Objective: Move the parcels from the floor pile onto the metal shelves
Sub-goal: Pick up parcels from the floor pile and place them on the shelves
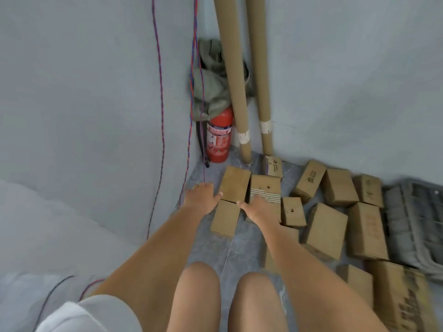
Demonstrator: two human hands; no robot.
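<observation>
While roughly a dozen cardboard parcels (326,226) littered the floor, left hand (200,196) and right hand (257,207) reached with loosely spread, empty fingers; beyond them stood two cardboard tubes (236,92) and one fire extinguisher (219,137).

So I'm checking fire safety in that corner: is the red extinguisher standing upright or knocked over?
Upright. The red extinguisher stands on its base on the floor in the wall corner, its top hidden under a grey-green cloth.

Pale grey walls (84,92), grey floor (242,252)

Grey tiled floor (242,250) carries scattered cardboard parcels (326,226), a red fire extinguisher (219,140), two upright cardboard tubes (244,149).
</observation>
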